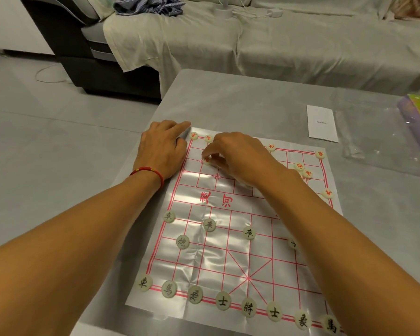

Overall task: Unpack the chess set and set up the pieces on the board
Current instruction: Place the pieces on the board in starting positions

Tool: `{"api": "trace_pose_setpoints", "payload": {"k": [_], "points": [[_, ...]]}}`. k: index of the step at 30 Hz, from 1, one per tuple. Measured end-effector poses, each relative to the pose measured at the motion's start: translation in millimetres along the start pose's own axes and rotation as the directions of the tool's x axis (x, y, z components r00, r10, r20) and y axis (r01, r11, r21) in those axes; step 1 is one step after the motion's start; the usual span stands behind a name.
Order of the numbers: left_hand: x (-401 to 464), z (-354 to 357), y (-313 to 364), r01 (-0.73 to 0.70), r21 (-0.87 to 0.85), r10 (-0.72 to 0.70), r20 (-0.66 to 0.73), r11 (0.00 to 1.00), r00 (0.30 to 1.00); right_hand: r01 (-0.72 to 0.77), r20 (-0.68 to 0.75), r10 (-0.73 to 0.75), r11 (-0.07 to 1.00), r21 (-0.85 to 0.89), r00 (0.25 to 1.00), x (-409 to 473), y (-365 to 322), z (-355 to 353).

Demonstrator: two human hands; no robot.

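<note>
glossy plastic board (228, 251) lies on the grey bench (252, 100). left of centre, the left hand (161, 147) presses its far corner, index finger straight. the right hand (238, 158) pinches a red-marked piece (207, 161) near that corner. black-marked pieces (223, 301) line the lower edge.

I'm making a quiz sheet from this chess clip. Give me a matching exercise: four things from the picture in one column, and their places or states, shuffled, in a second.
Column 1
1. left hand
2. right hand
3. white leaflet
4. black-lettered pieces

Column 2
A. lying on the table beyond the board's far right corner
B. pinching a red-lettered piece on the board
C. lined along the board's near edge
D. resting at the board's far left corner

Pairs: 1-D, 2-B, 3-A, 4-C
</note>
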State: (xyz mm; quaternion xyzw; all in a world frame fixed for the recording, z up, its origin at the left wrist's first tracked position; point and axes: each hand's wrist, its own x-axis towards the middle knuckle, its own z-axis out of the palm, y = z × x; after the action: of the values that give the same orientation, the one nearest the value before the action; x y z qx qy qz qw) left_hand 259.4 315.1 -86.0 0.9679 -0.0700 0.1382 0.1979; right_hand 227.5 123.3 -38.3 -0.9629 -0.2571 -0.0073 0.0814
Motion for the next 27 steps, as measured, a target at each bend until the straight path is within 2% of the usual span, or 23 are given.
{"api": "trace_pose_setpoints", "payload": {"k": [18, 23, 27], "points": [[0.8, 1.5, 1.4, 0.006, 0.008, -0.006, 0.003, 1.000, 1.000, -0.038, -0.039, 0.040, 0.999, 0.039, 0.998, 7.2, -2.2, 5.5], [0.8, 1.3, 2.2, -0.008, -0.009, 0.008, 0.018, 1.000, 1.000, -0.039, -0.102, 0.047, 0.996, 0.083, 0.994, -10.8, 8.6, -19.2], [1.5, 0.4, 3.3, -0.017, -0.018, 0.018, 0.039, 1.000, 0.999, -0.116, -0.119, 0.128, 0.988, 0.104, 0.985, -41.5, 42.2, -49.3]]}}
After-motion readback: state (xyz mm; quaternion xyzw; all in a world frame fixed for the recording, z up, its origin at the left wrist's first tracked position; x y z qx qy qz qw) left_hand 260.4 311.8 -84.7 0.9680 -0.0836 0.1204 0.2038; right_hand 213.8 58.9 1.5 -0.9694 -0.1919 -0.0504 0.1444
